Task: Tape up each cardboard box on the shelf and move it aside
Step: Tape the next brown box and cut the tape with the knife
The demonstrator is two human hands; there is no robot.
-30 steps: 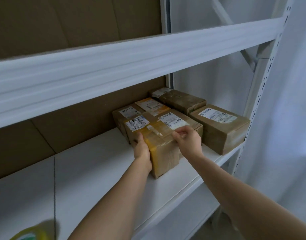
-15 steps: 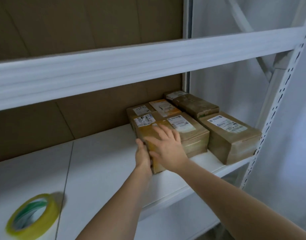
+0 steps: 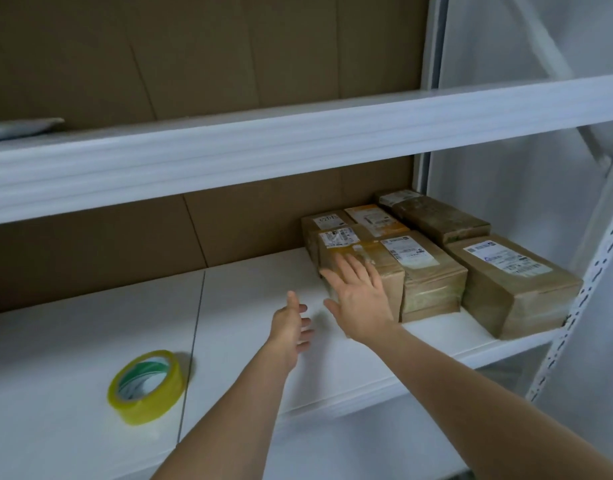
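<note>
Cardboard boxes (image 3: 436, 261), brown and wrapped in glossy clear tape, packed tight together at the right end of the white shelf (image 3: 256, 306), against the brown cardboard backing (image 3: 125, 233). White printed labels on every top face. Front left box (image 3: 364, 268) with a strip of yellowish tape across its top and a label at its far left corner; touching it on the right, a slightly longer box (image 3: 430, 275) with banded tape on its near end. Large box (image 3: 513, 285) furthest right, near the perforated white upright (image 3: 575, 306), its near end level with the shelf's front edge. Three more boxes behind, one of them with an orange-tinted top (image 3: 374, 218).

Right hand (image 3: 358, 299) spread wide, fingers straight, in front of the near left corner of the front left box; touching or just off the box, cannot tell through the blur. Gripping nothing. Left hand (image 3: 291, 327) lower and to the left, above the bare shelf, fingers loose and relaxed, thumb up, also holding nothing.

Roll of yellow tape (image 3: 145, 386) lying flat on the shelf, well to the left of the boxes and both hands, green print on its core. White beam of the upper shelf (image 3: 298, 147) crossing overhead. Flat grey object (image 3: 21, 126) on that upper level, far left.
</note>
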